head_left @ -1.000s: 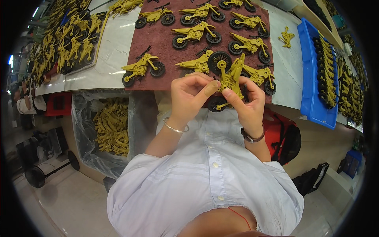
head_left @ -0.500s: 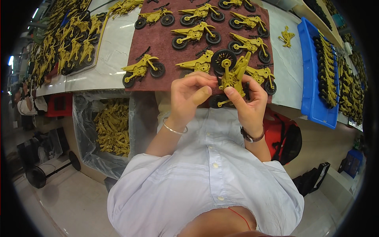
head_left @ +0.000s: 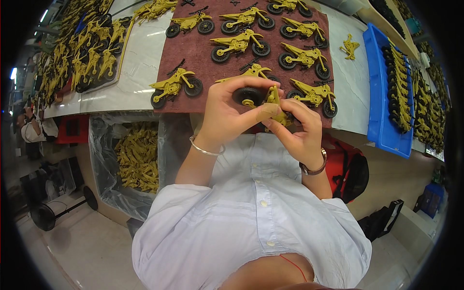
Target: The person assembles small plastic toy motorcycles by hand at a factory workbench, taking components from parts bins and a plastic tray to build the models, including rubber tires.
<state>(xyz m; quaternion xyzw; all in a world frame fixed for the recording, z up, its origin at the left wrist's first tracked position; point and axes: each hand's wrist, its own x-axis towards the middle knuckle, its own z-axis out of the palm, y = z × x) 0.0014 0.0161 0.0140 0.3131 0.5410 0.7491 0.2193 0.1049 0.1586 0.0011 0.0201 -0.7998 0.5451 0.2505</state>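
Both hands, left (head_left: 226, 113) and right (head_left: 296, 131), clamp together on a mustard-yellow toy motorcycle (head_left: 271, 104) with a black wheel (head_left: 247, 94), held above the desk's (head_left: 350, 92) near edge (over the brown mat (head_left: 203, 58)). Since half a second ago, the toy sits lower, turned end-on.

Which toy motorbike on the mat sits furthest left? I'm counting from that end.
The motorbike alone at the mat's lower-left corner, left of the left hand.
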